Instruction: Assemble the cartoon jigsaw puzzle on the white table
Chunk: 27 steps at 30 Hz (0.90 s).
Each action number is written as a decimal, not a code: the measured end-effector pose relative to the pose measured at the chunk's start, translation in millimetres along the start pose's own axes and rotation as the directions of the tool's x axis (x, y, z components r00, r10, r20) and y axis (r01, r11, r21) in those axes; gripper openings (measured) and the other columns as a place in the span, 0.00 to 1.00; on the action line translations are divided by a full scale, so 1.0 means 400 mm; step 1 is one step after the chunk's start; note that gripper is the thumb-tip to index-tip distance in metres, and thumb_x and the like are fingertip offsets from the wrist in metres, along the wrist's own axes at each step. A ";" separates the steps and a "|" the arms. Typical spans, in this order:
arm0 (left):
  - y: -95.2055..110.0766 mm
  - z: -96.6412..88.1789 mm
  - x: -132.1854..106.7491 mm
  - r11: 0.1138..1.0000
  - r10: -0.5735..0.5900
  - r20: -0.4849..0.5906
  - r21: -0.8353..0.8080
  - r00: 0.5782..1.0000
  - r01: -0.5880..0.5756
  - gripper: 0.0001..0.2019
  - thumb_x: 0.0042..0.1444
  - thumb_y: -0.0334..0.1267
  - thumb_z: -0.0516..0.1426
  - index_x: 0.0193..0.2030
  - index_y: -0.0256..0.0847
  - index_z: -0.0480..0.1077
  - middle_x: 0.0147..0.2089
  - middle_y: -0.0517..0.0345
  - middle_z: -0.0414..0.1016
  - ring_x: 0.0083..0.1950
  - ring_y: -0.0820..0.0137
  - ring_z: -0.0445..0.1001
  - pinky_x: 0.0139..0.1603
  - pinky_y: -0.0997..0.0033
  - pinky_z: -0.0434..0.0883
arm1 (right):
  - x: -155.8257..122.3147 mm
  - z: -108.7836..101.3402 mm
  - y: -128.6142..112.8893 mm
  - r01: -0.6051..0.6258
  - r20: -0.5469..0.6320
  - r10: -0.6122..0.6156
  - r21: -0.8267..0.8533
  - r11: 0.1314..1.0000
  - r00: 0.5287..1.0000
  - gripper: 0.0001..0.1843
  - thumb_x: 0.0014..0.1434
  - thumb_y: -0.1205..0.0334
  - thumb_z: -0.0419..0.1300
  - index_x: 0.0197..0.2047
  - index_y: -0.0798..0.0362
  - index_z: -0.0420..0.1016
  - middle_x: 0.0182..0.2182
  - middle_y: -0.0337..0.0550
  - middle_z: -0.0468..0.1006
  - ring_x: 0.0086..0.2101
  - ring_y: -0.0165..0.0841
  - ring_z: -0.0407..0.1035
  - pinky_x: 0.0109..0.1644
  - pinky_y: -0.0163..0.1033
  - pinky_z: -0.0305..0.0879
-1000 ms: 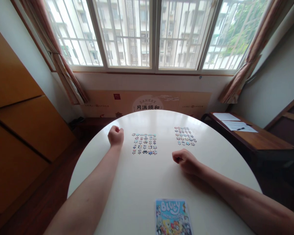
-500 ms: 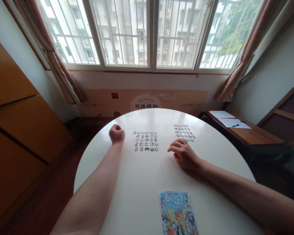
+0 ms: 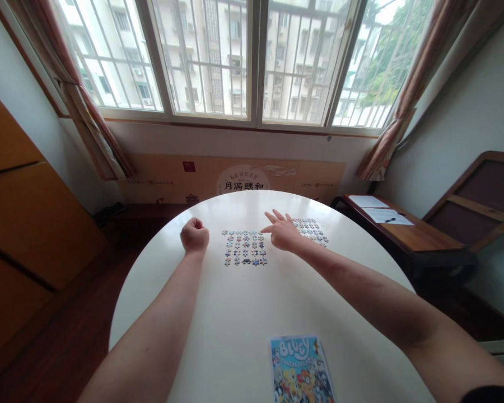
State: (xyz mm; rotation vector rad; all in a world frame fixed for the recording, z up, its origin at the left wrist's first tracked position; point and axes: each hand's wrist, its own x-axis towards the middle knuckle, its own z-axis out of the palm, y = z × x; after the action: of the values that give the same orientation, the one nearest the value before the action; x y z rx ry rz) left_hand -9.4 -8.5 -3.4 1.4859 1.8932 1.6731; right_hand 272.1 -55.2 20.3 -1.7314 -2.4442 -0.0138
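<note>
A round white table (image 3: 243,302) carries two groups of loose jigsaw pieces laid out in rows. My left hand (image 3: 194,235) rests on the table as a fist, just left of the nearer group of pieces (image 3: 244,248). My right hand (image 3: 283,232) hovers with fingers spread at the top right corner of that group, between it and the second group of pieces (image 3: 312,230). It holds nothing. A colourful puzzle picture card (image 3: 301,370) lies at the near edge of the table.
A wooden side table (image 3: 407,238) with papers (image 3: 380,211) and a pen stands to the right. A wooden chair frame (image 3: 474,204) is beyond it. A wooden cabinet (image 3: 21,224) fills the left. A barred window (image 3: 243,61) with curtains is ahead.
My right hand has opened from a fist and moved forward and left, from the table's middle to the corner of the nearer group of pieces. My left fist has stayed put.
</note>
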 end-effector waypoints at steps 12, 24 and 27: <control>-0.001 0.003 0.005 1.000 -0.029 -0.003 0.010 1.000 0.029 0.12 0.33 0.21 0.53 0.20 0.43 0.59 0.21 0.63 0.61 0.27 0.67 0.60 0.33 0.67 0.58 | -0.082 -0.002 0.037 -0.070 -0.098 0.066 -0.034 0.997 0.993 0.13 0.64 0.61 0.59 0.45 0.46 0.87 0.72 0.46 0.60 0.73 0.57 0.42 0.71 0.74 0.35; -0.023 0.009 0.026 0.995 -0.093 -0.053 0.020 0.994 0.095 0.10 0.35 0.22 0.54 0.21 0.43 0.62 0.23 0.62 0.66 0.29 0.66 0.64 0.34 0.67 0.61 | -0.273 0.032 0.048 -0.056 -0.232 0.087 0.136 0.989 0.969 0.11 0.60 0.52 0.68 0.41 0.50 0.83 0.70 0.56 0.62 0.72 0.57 0.45 0.70 0.72 0.40; -0.032 0.010 0.031 0.995 -0.098 -0.066 0.026 0.993 0.100 0.10 0.35 0.22 0.54 0.22 0.43 0.63 0.23 0.61 0.67 0.30 0.65 0.65 0.34 0.67 0.62 | -0.269 0.028 0.042 -0.061 -0.218 0.090 0.139 0.988 0.972 0.10 0.60 0.52 0.68 0.38 0.50 0.84 0.70 0.54 0.62 0.72 0.58 0.44 0.70 0.72 0.38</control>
State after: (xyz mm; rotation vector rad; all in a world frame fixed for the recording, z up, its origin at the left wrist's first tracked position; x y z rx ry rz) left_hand -19.3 5.3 -9.9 1.3398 1.9977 1.6758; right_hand 321.5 -149.5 -5.3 -1.6662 -2.1679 -0.0361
